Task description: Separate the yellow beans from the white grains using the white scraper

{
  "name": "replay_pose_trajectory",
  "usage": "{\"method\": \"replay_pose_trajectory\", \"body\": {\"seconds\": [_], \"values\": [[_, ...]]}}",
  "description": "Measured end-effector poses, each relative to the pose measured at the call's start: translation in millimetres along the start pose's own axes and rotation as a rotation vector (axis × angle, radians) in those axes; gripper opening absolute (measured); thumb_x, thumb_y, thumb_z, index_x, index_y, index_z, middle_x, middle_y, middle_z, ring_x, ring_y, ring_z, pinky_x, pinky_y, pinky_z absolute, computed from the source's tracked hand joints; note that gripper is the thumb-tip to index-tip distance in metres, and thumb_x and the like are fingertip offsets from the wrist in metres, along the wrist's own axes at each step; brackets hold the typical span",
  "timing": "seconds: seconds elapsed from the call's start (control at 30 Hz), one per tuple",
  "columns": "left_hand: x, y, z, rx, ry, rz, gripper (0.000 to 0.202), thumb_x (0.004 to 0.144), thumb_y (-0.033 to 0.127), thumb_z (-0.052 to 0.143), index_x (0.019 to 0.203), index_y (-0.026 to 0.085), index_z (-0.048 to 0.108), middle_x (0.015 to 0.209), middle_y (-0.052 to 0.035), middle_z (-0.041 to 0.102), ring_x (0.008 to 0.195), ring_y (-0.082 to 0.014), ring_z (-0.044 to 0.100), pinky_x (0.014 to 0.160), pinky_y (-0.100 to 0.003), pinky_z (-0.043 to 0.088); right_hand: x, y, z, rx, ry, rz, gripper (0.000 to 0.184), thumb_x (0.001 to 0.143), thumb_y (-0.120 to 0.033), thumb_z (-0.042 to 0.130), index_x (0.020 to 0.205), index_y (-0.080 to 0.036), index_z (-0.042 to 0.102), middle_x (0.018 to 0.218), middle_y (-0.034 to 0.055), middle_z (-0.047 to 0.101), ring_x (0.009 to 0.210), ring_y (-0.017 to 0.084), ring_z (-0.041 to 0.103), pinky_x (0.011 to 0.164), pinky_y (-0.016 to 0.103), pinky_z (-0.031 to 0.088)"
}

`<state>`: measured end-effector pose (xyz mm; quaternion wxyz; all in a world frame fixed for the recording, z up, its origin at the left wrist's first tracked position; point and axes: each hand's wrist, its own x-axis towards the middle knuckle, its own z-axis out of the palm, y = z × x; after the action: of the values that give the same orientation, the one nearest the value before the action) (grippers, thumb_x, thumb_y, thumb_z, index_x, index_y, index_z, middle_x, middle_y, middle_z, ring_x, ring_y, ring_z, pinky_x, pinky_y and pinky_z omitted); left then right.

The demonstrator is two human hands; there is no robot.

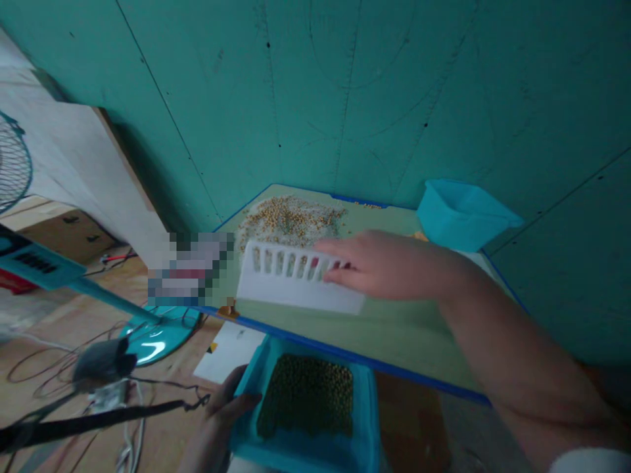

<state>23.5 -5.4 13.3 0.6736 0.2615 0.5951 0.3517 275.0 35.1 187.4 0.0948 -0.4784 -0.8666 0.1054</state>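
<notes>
My right hand (362, 266) grips the right end of a white slotted plastic piece (298, 289), with fingers over its row of slots. That piece stands tilted on the tabletop (394, 335), in front of a spread pile of golden beans mixed with small white grains (290, 220). Below the table's front edge, my left hand (224, 410) holds the left rim of a blue plastic tub (367, 420). Inside the tub lies a layer of small greenish-brown beans (305, 397).
A second blue tub (468, 217) stands at the table's back right. A green wall (345, 98) rises behind. To the left are a fan base (162, 335), loose cables and a dark strap (98, 424). A pixelated object (192, 269) lies on the table's left.
</notes>
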Motion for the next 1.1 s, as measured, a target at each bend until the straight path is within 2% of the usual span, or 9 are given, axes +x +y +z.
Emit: {"method": "replay_pose_trajectory", "body": {"seconds": [0.07, 0.13, 0.27, 0.37, 0.6, 0.77, 1.1], "values": [[1, -1, -2.9, 0.003, 0.020, 0.015, 0.037, 0.056, 0.016, 0.067, 0.091, 0.023, 0.062, 0.067, 0.0043, 0.072, 0.066, -0.0251, 0.065, 0.053, -0.031, 0.051, 10, 31, -3, 0.191, 0.092, 0.039, 0.029, 0.079, -0.030, 0.050, 0.106, -0.021, 0.055, 0.097, 0.0039, 0.062, 0.079, 0.018, 0.058, 0.064, 0.026, 0.041], [2, -3, -5.9, -0.006, 0.051, 0.043, 0.035, 0.055, 0.015, 0.066, 0.089, 0.024, 0.063, 0.068, 0.0052, 0.072, 0.068, -0.0246, 0.065, 0.054, -0.030, 0.051, 19, 59, 2, 0.379, 0.215, 0.114, 0.033, 0.079, -0.031, 0.052, 0.110, -0.021, 0.052, 0.101, 0.0044, 0.061, 0.078, 0.017, 0.058, 0.063, 0.026, 0.043], [1, -4, -9.9, -0.045, 0.030, 0.071, 0.028, 0.054, 0.016, 0.067, 0.079, 0.027, 0.064, 0.065, 0.0074, 0.071, 0.066, -0.0235, 0.065, 0.054, -0.029, 0.051, 27, 100, 18, 0.645, 0.358, 0.272, 0.039, 0.075, -0.036, 0.056, 0.111, -0.019, 0.051, 0.092, 0.0060, 0.063, 0.068, 0.015, 0.057, 0.059, 0.028, 0.045], [1, -3, -10.5, -0.072, -0.003, 0.061, 0.027, 0.053, 0.017, 0.069, 0.077, 0.028, 0.063, 0.064, 0.0075, 0.070, 0.062, -0.0229, 0.065, 0.054, -0.030, 0.051, 27, 114, 22, 0.700, 0.377, 0.361, 0.044, 0.072, -0.037, 0.060, 0.111, -0.019, 0.052, 0.081, 0.0050, 0.063, 0.062, 0.014, 0.056, 0.057, 0.027, 0.045], [2, -3, -8.0, -0.096, 0.001, 0.041, 0.030, 0.052, 0.016, 0.069, 0.079, 0.027, 0.064, 0.067, 0.0070, 0.071, 0.062, -0.0236, 0.065, 0.053, -0.031, 0.052, 32, 106, 29, 0.757, 0.286, 0.289, 0.040, 0.070, -0.035, 0.063, 0.107, -0.020, 0.057, 0.085, 0.0036, 0.064, 0.062, 0.012, 0.056, 0.055, 0.024, 0.044], [3, -5, -9.7, -0.067, 0.012, 0.056, 0.029, 0.053, 0.017, 0.069, 0.080, 0.026, 0.064, 0.069, 0.0060, 0.071, 0.067, -0.0234, 0.065, 0.054, -0.028, 0.051, 39, 100, 40, 0.731, 0.223, 0.286, 0.036, 0.071, -0.032, 0.062, 0.104, -0.018, 0.059, 0.078, 0.0020, 0.064, 0.057, 0.010, 0.053, 0.052, 0.022, 0.043], [4, -6, -10.4, -0.039, 0.055, 0.035, 0.032, 0.053, 0.017, 0.068, 0.083, 0.026, 0.063, 0.066, 0.0051, 0.071, 0.069, -0.0250, 0.066, 0.055, -0.029, 0.051, 41, 90, 43, 0.787, 0.150, 0.260, 0.037, 0.070, -0.033, 0.063, 0.104, -0.018, 0.059, 0.077, 0.0015, 0.063, 0.057, 0.009, 0.054, 0.053, 0.022, 0.044]]}}
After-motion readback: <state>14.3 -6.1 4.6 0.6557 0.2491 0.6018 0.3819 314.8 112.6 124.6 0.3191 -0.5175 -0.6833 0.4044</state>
